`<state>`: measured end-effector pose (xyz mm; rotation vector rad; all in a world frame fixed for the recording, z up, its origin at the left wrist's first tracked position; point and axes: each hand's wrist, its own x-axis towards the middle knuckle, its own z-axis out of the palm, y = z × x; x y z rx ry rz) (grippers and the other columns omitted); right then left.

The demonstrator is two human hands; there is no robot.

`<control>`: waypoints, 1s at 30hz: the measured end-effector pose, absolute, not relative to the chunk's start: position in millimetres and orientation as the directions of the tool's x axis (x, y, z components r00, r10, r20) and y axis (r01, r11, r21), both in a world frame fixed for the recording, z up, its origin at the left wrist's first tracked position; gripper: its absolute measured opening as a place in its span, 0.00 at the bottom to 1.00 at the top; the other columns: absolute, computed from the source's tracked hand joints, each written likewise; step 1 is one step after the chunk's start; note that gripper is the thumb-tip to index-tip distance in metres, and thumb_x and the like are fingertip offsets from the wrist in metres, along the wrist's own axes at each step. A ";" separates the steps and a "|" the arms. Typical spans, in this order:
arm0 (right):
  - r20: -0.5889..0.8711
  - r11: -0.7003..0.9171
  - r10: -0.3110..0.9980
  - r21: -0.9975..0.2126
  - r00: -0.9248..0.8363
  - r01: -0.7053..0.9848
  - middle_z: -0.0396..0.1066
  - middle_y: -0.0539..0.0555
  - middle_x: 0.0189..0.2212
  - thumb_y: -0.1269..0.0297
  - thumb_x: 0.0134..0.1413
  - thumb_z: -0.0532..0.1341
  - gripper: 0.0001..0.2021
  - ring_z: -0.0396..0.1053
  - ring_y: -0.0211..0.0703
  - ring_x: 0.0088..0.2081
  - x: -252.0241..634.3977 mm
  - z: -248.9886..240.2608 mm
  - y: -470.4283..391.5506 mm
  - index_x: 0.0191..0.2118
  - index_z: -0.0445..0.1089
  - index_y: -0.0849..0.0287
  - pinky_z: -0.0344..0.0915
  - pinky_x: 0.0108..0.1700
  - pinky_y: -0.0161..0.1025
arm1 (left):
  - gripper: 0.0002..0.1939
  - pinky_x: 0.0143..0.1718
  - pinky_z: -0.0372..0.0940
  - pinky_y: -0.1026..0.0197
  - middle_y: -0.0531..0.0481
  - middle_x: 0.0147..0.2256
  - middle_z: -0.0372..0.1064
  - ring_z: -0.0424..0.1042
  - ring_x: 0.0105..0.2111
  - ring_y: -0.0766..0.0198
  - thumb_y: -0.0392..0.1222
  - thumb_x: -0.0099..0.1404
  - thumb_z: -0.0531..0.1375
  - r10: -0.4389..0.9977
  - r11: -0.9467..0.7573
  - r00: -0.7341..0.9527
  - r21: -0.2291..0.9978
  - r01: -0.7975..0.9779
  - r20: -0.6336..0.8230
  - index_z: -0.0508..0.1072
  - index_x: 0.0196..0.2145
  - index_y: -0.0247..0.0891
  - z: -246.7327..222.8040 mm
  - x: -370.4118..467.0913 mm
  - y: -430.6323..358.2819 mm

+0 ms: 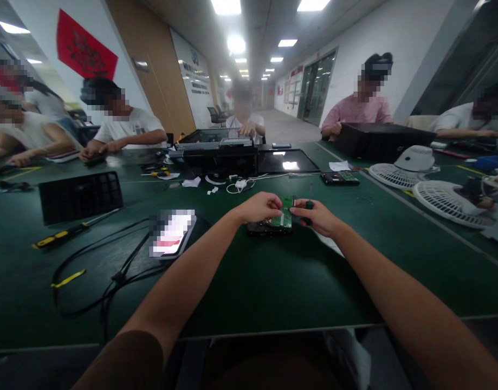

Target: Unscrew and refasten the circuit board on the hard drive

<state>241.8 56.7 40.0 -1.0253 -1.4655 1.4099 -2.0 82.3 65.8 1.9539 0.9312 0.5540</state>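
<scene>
Both hands meet at a small green circuit board (286, 212), held tilted up above a dark, flat device (269, 230) on the green table. My left hand (265, 207) pinches the board's left side with closed fingers. On its right edge are the fingertips of my right hand (317, 215), which also keeps a dark-handled screwdriver (309, 205) between its fingers, the thin shaft pointing up. Part of the dark device is hidden by my left hand and the board. White paper (330, 242) lies under my right wrist.
On the green table (249, 292), a phone (173, 234), black cables (118, 278), a yellow-black screwdriver (62, 236) and a black panel (81, 197) are at left. Another drive-like device (340, 178) and white fan grilles (452, 203) are at right. Several people sit around, beyond an opened black case (216, 160).
</scene>
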 end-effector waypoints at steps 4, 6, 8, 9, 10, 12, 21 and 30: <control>0.030 0.038 0.943 -0.999 -0.330 0.021 0.73 0.52 0.34 0.56 0.45 0.78 0.17 0.66 0.39 0.33 241.5 38.8 57.9 0.38 0.78 0.58 0.59 0.27 0.34 | 0.15 0.40 0.71 0.57 0.44 0.40 0.77 0.77 0.38 0.60 0.42 0.63 0.67 0.785 -0.374 0.619 0.812 0.448 0.020 0.75 0.45 0.35 65.4 -1.4 82.8; 0.022 0.036 0.941 -0.999 -0.337 0.034 0.73 0.52 0.34 0.56 0.45 0.78 0.17 0.66 0.39 0.34 241.4 38.9 57.9 0.39 0.78 0.58 0.59 0.27 0.34 | 0.15 0.40 0.71 0.58 0.44 0.40 0.78 0.77 0.38 0.60 0.42 0.62 0.67 0.781 -0.384 0.624 0.800 0.461 0.015 0.74 0.45 0.35 65.2 -0.6 82.5; 0.022 0.039 0.939 -0.998 -0.343 0.044 0.72 0.51 0.33 0.56 0.45 0.78 0.17 0.67 0.39 0.33 241.5 39.7 57.4 0.39 0.78 0.58 0.59 0.27 0.34 | 0.15 0.41 0.71 0.58 0.44 0.40 0.78 0.77 0.39 0.59 0.42 0.62 0.67 0.774 -0.398 0.633 0.793 0.462 0.020 0.74 0.45 0.35 66.0 -0.1 81.6; 0.025 0.043 0.938 -0.998 -0.345 0.045 0.72 0.51 0.32 0.56 0.46 0.78 0.17 0.67 0.39 0.33 241.5 40.3 57.0 0.38 0.77 0.58 0.59 0.28 0.35 | 0.14 0.42 0.71 0.58 0.44 0.40 0.78 0.77 0.40 0.59 0.42 0.62 0.67 0.772 -0.412 0.635 0.783 0.467 0.028 0.74 0.45 0.35 66.8 0.1 81.0; 0.027 0.046 0.937 -0.998 -0.348 0.047 0.72 0.51 0.32 0.56 0.46 0.77 0.16 0.67 0.39 0.33 241.5 41.0 56.4 0.38 0.77 0.58 0.59 0.28 0.35 | 0.14 0.43 0.71 0.58 0.44 0.40 0.78 0.77 0.41 0.58 0.42 0.62 0.67 0.772 -0.428 0.635 0.768 0.476 0.037 0.74 0.44 0.35 67.8 0.1 80.3; 0.018 0.041 0.936 -0.998 -0.353 0.057 0.73 0.51 0.31 0.56 0.45 0.78 0.17 0.67 0.40 0.33 241.4 42.3 55.2 0.37 0.77 0.58 0.59 0.28 0.35 | 0.14 0.43 0.70 0.58 0.44 0.40 0.78 0.77 0.41 0.58 0.42 0.62 0.67 0.773 -0.458 0.632 0.732 0.505 0.048 0.75 0.44 0.35 69.8 -0.1 79.1; 0.023 0.058 0.927 -0.995 -0.374 0.083 0.73 0.51 0.31 0.55 0.44 0.78 0.17 0.69 0.41 0.34 243.8 39.8 57.6 0.36 0.77 0.58 0.60 0.27 0.35 | 0.12 0.40 0.70 0.60 0.45 0.39 0.78 0.77 0.39 0.58 0.42 0.62 0.68 0.768 -0.471 0.640 0.706 0.529 0.033 0.76 0.43 0.36 70.0 -0.3 79.7; 0.024 0.055 0.958 -0.993 -0.287 0.103 0.74 0.50 0.33 0.61 0.40 0.79 0.22 0.70 0.39 0.32 244.0 36.0 60.4 0.43 0.76 0.57 0.63 0.27 0.35 | 0.13 0.43 0.71 0.58 0.44 0.41 0.79 0.77 0.41 0.57 0.41 0.63 0.69 0.789 -0.499 0.611 0.641 0.583 0.059 0.78 0.44 0.34 71.7 2.9 75.4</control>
